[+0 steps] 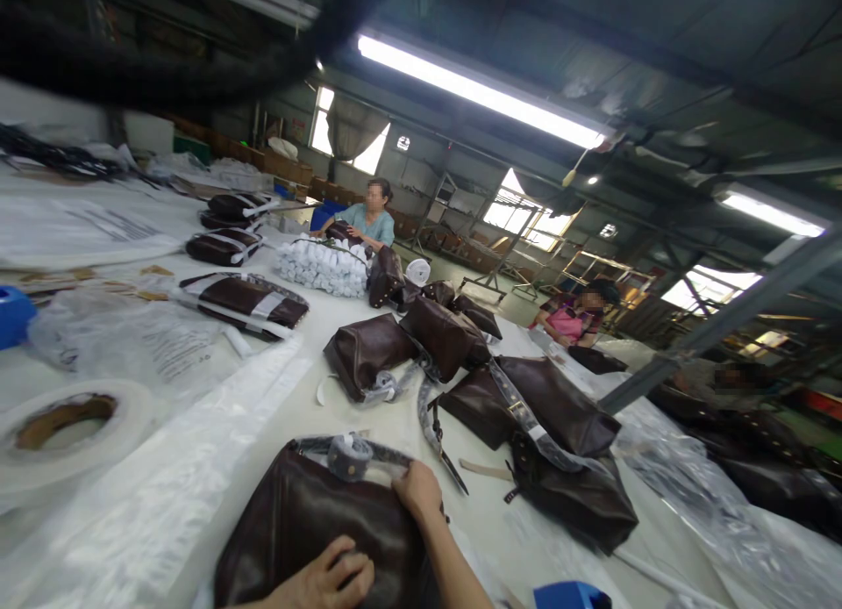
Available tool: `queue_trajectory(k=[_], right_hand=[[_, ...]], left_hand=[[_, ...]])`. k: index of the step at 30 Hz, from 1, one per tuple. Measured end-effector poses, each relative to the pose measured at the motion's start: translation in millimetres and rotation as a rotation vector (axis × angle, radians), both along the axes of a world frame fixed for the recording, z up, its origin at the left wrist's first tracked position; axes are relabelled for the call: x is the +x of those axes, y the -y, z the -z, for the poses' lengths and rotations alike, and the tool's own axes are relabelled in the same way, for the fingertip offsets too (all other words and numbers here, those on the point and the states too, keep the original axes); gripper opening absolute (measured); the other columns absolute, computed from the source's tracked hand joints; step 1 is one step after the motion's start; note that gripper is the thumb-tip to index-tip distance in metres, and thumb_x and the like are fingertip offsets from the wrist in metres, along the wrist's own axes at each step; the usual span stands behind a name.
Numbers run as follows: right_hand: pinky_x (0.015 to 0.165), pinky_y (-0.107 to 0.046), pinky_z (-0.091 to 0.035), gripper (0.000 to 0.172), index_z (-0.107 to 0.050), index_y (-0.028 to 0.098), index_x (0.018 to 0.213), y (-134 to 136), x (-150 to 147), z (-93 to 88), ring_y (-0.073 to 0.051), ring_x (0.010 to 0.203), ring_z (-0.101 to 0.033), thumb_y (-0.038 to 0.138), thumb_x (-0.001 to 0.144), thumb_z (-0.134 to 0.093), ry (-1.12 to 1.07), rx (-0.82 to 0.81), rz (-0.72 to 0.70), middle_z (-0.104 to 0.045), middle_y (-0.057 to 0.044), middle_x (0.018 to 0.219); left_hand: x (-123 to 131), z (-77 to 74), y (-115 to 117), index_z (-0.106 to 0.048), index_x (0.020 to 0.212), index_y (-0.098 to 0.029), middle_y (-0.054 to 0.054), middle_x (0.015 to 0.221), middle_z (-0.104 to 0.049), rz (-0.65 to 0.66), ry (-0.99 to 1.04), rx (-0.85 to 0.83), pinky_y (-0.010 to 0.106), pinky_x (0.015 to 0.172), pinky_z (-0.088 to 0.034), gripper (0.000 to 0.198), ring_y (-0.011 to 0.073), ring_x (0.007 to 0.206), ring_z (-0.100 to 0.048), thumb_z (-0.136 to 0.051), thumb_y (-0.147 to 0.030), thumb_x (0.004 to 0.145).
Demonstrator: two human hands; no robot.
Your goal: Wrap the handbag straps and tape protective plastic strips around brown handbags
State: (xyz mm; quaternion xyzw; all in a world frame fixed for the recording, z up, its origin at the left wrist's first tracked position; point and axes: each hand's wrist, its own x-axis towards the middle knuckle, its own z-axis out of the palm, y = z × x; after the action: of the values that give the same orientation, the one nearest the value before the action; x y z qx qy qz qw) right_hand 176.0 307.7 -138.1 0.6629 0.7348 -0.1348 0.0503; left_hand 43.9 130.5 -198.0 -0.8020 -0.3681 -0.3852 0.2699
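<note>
Watching through the head camera from my end, I'd call this one partway done. The dark brown bag [296, 517] is right up front at the near edge of the view, on the pale surface [395, 426], standing plump and unbanded as far as I can see. Its strap [351, 459] looks sorted already – coiled up in clear wrap and sitting at the top opening.

Right hand [419, 488] is closed over the bag's upper right corner, fingertips out of sight. Left hand [329, 578] is against the front leather, fingers half curled and a bit spread – can't tell if they're pinching anything or just pressing.

For comparison, the flat bag [224, 298] over to the left has a white band round it, and the small stack [220, 247] beyond has white strips too, so I'd judge those further along. On the other side, the loose pile [559, 403] has clear-wrapped straps but I see no bands around the bodies, so my guess is plenty left there. Across the way a co-worker [374, 227] has both hands on a dark item.
</note>
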Motion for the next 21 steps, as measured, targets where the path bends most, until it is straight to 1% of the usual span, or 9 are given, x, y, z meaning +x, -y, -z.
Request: queue_trajectory(k=[3,6,8,10,12,14,15,19,21], right_hand=[[0.084,-0.039,-0.051,0.017,-0.065,0.013,0.092,-3.3,3.1,-1.5,-0.021,0.094,-0.066,0.027,0.082,-0.068,-0.121,-0.071,0.049,-0.069,-0.006,0.095],[0.077,-0.035,-0.052,0.017,-0.063,0.014,0.090,-7.2,2.8,0.7,-0.016,0.081,-0.065,0.030,0.085,-0.066,-0.262,-0.134,0.095,-0.068,-0.001,0.088],[0.068,-0.030,-0.052,0.016,-0.062,0.014,0.085,-8.1,1.9,1.9,-0.014,0.070,-0.064,0.027,0.080,-0.070,-0.372,-0.171,0.123,-0.066,0.001,0.076],[0.061,-0.026,-0.049,0.024,-0.061,0.015,0.085,-6.7,2.5,0.4,-0.014,0.063,-0.063,0.019,0.067,-0.076,-0.506,-0.205,0.138,-0.063,0.004,0.065],[0.058,-0.023,-0.047,0.042,-0.060,0.016,0.094,-3.6,5.7,-4.6,-0.015,0.060,-0.063,0.012,0.057,-0.077,-0.664,-0.236,0.133,-0.061,0.007,0.059],[0.060,-0.023,-0.048,0.057,-0.057,0.018,0.105,0.1,11.6,-12.4,-0.015,0.061,-0.064,0.013,0.052,-0.077,-0.822,-0.266,0.117,-0.062,0.008,0.060],[0.061,-0.023,-0.048,0.060,-0.058,0.018,0.106,1.6,15.3,-16.8,-0.014,0.063,-0.064,0.014,0.050,-0.078,-0.893,-0.279,0.109,-0.064,0.007,0.062],[0.063,-0.025,-0.049,0.053,-0.066,0.016,0.094,2.4,29.5,-33.2,-0.017,0.068,-0.065,0.026,0.044,-0.083,-1.108,-0.306,0.100,-0.070,-0.001,0.076],[0.063,-0.027,-0.049,0.049,-0.069,0.015,0.089,-1.4,33.5,-39.1,-0.017,0.069,-0.064,0.030,0.045,-0.084,-1.179,-0.293,0.111,-0.070,-0.003,0.077]], left_hand=[[-3.0,-4.9,4.3,-0.060,0.104,-0.028,0.001,0.107,-0.058,0.004,-0.039,-0.038,0.042,0.107,-0.026,0.024,0.0174,0.099,-0.048,-0.068,-0.026,0.081],[-9.8,-17.6,11.5,-0.057,0.111,-0.030,0.003,0.113,-0.057,0.047,-0.124,-0.170,0.041,0.105,-0.029,0.029,0.0196,0.103,-0.048,-0.064,-0.034,0.083],[-14.4,-27.4,16.4,-0.056,0.114,-0.031,0.004,0.117,-0.057,0.070,-0.150,-0.270,0.042,0.104,-0.030,0.032,0.0216,0.105,-0.048,-0.062,-0.038,0.083],[-17.9,-35.8,20.1,-0.056,0.115,-0.033,0.005,0.119,-0.057,0.096,-0.156,-0.334,0.042,0.103,-0.031,0.033,0.0226,0.106,-0.048,-0.061,-0.040,0.082],[-19.4,-40.9,22.1,-0.056,0.115,-0.033,0.006,0.121,-0.056,0.122,-0.155,-0.371,0.042,0.103,-0.032,0.035,0.0230,0.107,-0.049,-0.061,-0.043,0.082],[-18.6,-42.0,22.7,-0.056,0.116,-0.034,0.006,0.121,-0.056,0.138,-0.135,-0.372,0.042,0.103,-0.032,0.038,0.0235,0.107,-0.049,-0.061,-0.048,0.081],[-17.6,-41.4,22.6,-0.056,0.115,-0.034,0.007,0.120,-0.056,0.136,-0.119,-0.366,0.043,0.103,-0.033,0.040,0.0241,0.107,-0.049,-0.062,-0.050,0.079],[-12.7,-37.8,22.5,-0.055,0.114,-0.039,0.007,0.117,-0.056,0.142,-0.072,-0.349,0.048,0.099,-0.036,0.039,0.0263,0.107,-0.049,-0.065,-0.047,0.077],[-11.8,-38.3,22.9,-0.054,0.113,-0.041,0.008,0.117,-0.056,0.152,-0.069,-0.363,0.049,0.098,-0.037,0.037,0.0270,0.108,-0.048,-0.065,-0.044,0.077]])
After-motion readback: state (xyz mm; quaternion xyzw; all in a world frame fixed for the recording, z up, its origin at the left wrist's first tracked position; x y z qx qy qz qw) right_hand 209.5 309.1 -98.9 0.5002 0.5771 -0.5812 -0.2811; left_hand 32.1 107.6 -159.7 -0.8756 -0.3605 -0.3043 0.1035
